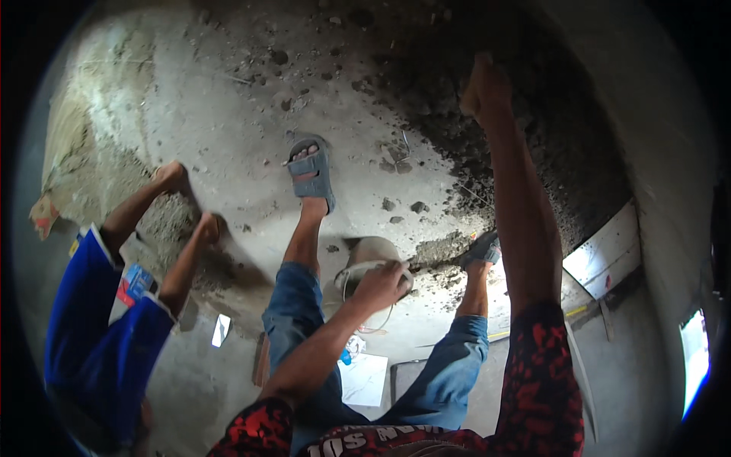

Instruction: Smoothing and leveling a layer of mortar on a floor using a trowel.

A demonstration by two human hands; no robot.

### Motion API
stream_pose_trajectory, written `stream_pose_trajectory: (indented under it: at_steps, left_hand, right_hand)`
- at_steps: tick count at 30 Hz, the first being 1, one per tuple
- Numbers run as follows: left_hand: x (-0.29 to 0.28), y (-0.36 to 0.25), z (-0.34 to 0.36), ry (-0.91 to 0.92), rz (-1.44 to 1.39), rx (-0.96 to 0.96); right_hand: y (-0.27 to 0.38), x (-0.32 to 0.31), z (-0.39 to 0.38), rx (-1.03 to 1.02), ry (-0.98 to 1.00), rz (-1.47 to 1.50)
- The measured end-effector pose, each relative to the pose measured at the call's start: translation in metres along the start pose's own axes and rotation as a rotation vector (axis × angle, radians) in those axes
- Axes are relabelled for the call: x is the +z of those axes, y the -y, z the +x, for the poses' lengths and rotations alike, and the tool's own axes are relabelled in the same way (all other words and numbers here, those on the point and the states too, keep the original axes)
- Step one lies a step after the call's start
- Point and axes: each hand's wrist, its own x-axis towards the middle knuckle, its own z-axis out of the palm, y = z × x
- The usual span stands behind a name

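Observation:
My left hand (381,287) is closed over the rim of a pale grey bucket (367,251) that sits between my legs. The bucket's thin wire handle (391,314) hangs beside my hand, and what lies inside cannot be made out. Stretched far out to the right, my right hand (487,87) is over a dark, wet-looking heap of mortar or soil (563,129). Its fingers look curled, but shade hides whatever is in them.
At the left is another person in blue shorts (99,305), beside a sandy pile (152,221). My sandalled foot (308,171) rests on the splattered concrete floor (228,137). White tile-like pieces (365,381) lie near my legs; a pale panel (605,255) stands right, by the wall (647,114).

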Motion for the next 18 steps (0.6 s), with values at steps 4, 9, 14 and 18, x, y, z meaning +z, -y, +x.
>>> stream_pose_trajectory:
  at_steps: [4, 9, 14, 18]
  left_hand:
    - [-0.024, -0.004, 0.005, 0.04, -0.186, 0.077]
    - [-0.045, -0.008, 0.008, 0.016, -0.224, 0.071]
    - [-0.059, -0.016, 0.018, -0.05, -0.291, 0.075]
    - [-0.066, -0.015, 0.015, -0.035, -0.308, 0.048]
  right_hand:
    - [0.005, 0.068, 0.052, -0.206, -0.023, -0.046]
    - [0.0, 0.194, 0.051, 0.029, -0.281, 0.195]
    - [-0.039, 0.159, 0.047, -0.846, 0.024, -0.98]
    - [0.0, 0.145, 0.027, -0.883, -0.047, -1.646]
